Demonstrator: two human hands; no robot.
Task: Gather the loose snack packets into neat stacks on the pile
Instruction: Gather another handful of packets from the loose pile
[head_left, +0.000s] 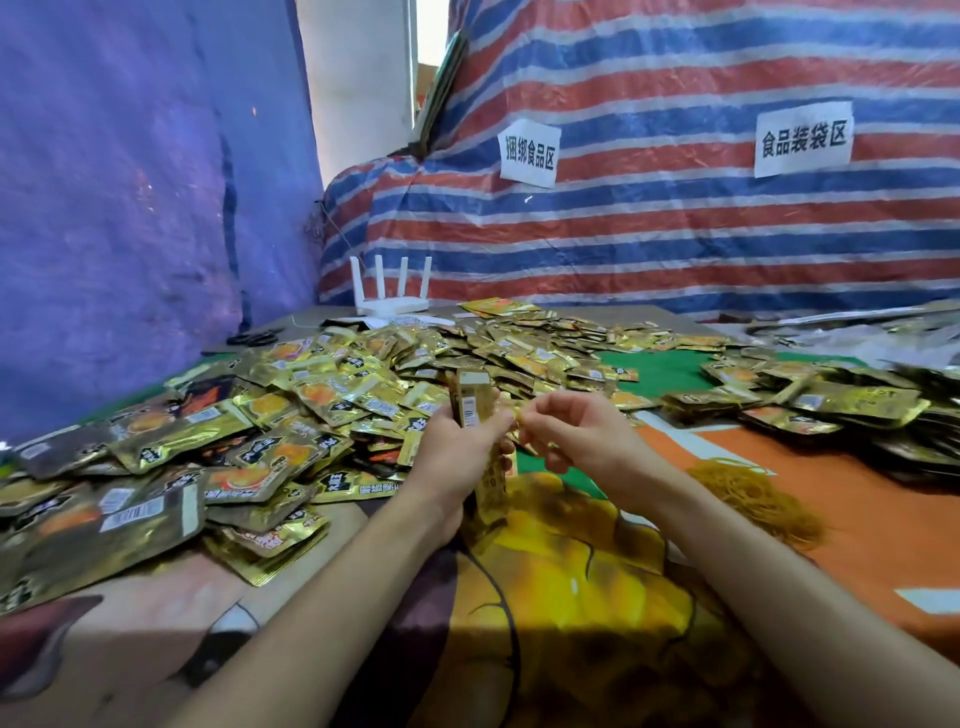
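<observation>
Left grip: the left hand (457, 452) is clamped round an upright stack of shiny gold foil snack packets (474, 402). Its fingers wrap the middle, with the stack's top rising above the hand and its bottom showing below.
Right grip: the right hand (576, 434) sits just beside the stack with fingers curled and fingertips (523, 420) at its right edge. Whether they pinch anything cannot be told.
Stack position: held above the near middle of the bench (670, 313), just in front of the pile.
Loose packets: a wide pile of gold and dark foil snack packets (291, 410) covers the bench's left and back. A second spread of packets (810, 405) lies at the right, some in overlapping rows.
Bench cover: a colourful printed cloth (831, 519) of orange, green and yellow.
Rubber bands: a heap of thin tan rubber bands (753, 493) lies on the orange part, to the right of the right hand.
Back of bench: a white router with four upright antennas (392, 296), and black scissors (254, 338) at the far left.
Backdrop: a red, blue and white striped tarpaulin (675, 234) bearing two white paper signs (527, 153).
</observation>
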